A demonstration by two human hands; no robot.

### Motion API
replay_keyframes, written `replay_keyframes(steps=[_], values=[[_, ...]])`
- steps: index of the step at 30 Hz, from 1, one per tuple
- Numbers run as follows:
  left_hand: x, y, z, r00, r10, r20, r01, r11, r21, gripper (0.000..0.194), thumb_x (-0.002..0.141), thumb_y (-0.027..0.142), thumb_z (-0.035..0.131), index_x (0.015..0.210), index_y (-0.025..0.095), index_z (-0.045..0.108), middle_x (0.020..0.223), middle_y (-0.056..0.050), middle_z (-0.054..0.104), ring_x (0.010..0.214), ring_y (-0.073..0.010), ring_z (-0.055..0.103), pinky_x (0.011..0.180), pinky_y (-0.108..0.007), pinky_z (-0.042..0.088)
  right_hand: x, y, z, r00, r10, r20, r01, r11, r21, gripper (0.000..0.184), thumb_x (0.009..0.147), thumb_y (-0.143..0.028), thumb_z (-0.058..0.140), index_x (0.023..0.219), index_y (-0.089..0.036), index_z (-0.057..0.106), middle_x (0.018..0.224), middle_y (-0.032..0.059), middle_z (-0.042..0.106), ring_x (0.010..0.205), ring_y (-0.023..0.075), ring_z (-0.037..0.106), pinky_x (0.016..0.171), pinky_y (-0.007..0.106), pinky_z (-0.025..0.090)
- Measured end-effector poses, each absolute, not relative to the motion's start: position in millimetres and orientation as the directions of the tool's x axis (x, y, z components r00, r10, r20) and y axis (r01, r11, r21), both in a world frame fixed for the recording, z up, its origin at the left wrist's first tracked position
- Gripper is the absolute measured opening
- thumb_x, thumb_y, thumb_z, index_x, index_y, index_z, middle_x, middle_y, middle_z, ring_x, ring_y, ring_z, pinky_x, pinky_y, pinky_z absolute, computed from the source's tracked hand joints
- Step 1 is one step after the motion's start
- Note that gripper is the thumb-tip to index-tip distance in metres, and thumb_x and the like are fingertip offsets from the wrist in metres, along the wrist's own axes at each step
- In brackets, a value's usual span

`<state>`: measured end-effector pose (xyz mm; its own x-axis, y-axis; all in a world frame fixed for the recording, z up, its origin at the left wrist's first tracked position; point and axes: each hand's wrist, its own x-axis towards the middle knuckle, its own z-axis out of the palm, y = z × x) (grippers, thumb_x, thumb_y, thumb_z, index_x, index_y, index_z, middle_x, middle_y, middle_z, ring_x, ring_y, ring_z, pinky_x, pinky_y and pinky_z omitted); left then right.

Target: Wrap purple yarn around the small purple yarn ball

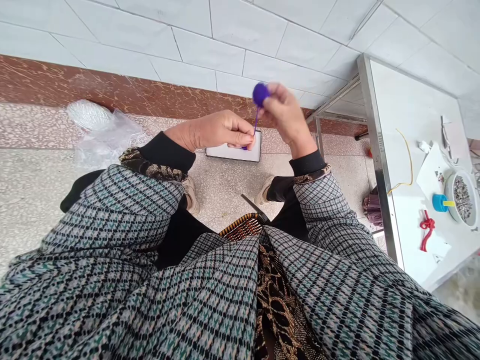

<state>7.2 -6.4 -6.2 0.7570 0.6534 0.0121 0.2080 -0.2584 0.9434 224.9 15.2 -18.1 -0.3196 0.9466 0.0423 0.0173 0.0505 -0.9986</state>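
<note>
A small purple yarn ball (260,94) is gripped in my right hand (284,111), whose fingers look slightly blurred. From the ball a purple strand (256,121) runs down to my left hand (225,132). There the thumb and fingertips pinch the strand, and a bit of purple shows just under them. Beneath my left hand a white tray-like box with a dark rim (249,153) lies on the floor, partly hidden by the fingers.
Clear plastic wrapping with a white bundle (90,117) lies left by the wall. A wicker-like piece (243,225) shows between my knees. On the right, a white table (405,150) holds a yellow cord (408,155), red knotted cord (426,230), blue-capped item (439,203) and white bowl (454,187).
</note>
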Motion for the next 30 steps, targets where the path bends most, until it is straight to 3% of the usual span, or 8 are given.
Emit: replay_keyframes(steps=[3,7,10,13,17,23,26,30], values=[[1.8,-5.7,-1.0,0.729,0.685,0.003,0.223,-0.242,0.944,0.023,0.084,0.036,0.071,0.071,0.017,0.075,0.063,-0.001,0.064,0.07,-0.0153,0.06,0.072,-0.03,0.048,225.3,8.5,-20.9,-0.602,0.789,-0.119,0.294,0.081,-0.952,0.037,0.078,-0.033,0.08,0.1,-0.021,0.052,0.094,0.0007,0.062,0.082,0.0145,0.058,0.072,0.025,0.053],[-6.5,-0.8,-2.8,0.627,0.779,0.019,0.162,-0.154,0.975,0.023,0.081,0.038,0.075,0.073,0.016,0.071,0.064,-0.001,0.061,0.067,-0.0117,0.05,0.067,-0.03,0.041,232.8,-4.7,-2.7,-0.784,0.618,-0.06,0.115,0.049,-0.992,0.042,0.074,-0.039,0.081,0.1,-0.02,0.053,0.099,0.0028,0.062,0.074,0.0122,0.056,0.066,0.025,0.051],[-1.3,-1.9,-6.3,0.521,0.853,0.026,0.015,-0.04,0.999,0.024,0.082,0.04,0.075,0.075,0.018,0.068,0.068,-0.001,0.062,0.06,-0.009,0.041,0.059,-0.031,0.031,236.9,-3.8,8.6,-0.551,0.82,0.157,-0.182,0.065,-0.981,0.061,0.067,-0.06,0.079,0.108,-0.026,0.049,0.104,0.0029,0.058,0.067,0.0126,0.046,0.063,0.028,0.051],[9.6,-6.3,-6.6,0.465,0.884,0.037,-0.057,-0.011,0.998,0.024,0.087,0.04,0.07,0.076,0.02,0.066,0.06,0.002,0.052,0.055,-0.0079,0.033,0.056,-0.03,0.025,233.2,3.9,10.6,-0.238,0.949,0.207,-0.267,0.141,-0.953,0.061,0.069,-0.068,0.07,0.11,-0.03,0.046,0.11,0.0049,0.057,0.076,0.0193,0.049,0.077,0.034,0.055],[20.8,-12.3,-6.8,0.57,0.821,0.035,0.124,-0.128,0.984,0.021,0.089,0.035,0.066,0.074,0.02,0.069,0.053,0.004,0.042,0.052,-0.0083,0.035,0.054,-0.03,0.027,230.3,18.8,0.0,-0.033,0.991,0.128,-0.102,0.124,-0.987,0.052,0.069,-0.072,0.06,0.096,-0.03,0.045,0.113,0.0084,0.061,0.103,0.0273,0.052,0.09,0.04,0.055],[27.9,-13.1,-15.6,0.519,0.854,0.038,0.198,-0.162,0.967,0.032,0.096,0.039,0.053,0.075,0.019,0.066,0.052,0.004,0.038,0.049,-0.0091,0.035,0.056,-0.03,0.028,258.6,43.9,-27.5,-0.043,0.987,0.153,0.06,0.155,-0.986,0.047,0.084,-0.078,0.045,0.091,-0.032,0.047,0.115,0.0084,0.065,0.122,0.0267,0.05,0.088,0.039,0.056],[27.7,-13.9,-11.8,0.535,0.844,0.042,0.261,-0.213,0.942,0.027,0.091,0.032,0.055,0.073,0.018,0.067,0.052,0.004,0.04,0.051,-0.0094,0.037,0.058,-0.029,0.029,258.2,42.9,-32.9,-0.07,0.989,0.133,0.167,0.143,-0.975,0.048,0.088,-0.078,0.047,0.094,-0.031,0.052,0.104,0.0072,0.065,0.113,0.0274,0.056,0.081,0.038,0.055],[17.2,-12.8,0.3,0.602,0.791,0.109,0.267,-0.328,0.906,0.023,0.086,0.029,0.058,0.068,0.018,0.066,0.062,0.002,0.057,0.064,-0.0112,0.047,0.066,-0.03,0.037,237.1,20.5,-21.5,-0.366,0.929,-0.052,0.439,0.122,-0.89,0.036,0.082,-0.049,0.079,0.095,-0.021,0.059,0.084,0.0014,0.063,0.084,0.0183,0.058,0.07,0.029,0.049]])
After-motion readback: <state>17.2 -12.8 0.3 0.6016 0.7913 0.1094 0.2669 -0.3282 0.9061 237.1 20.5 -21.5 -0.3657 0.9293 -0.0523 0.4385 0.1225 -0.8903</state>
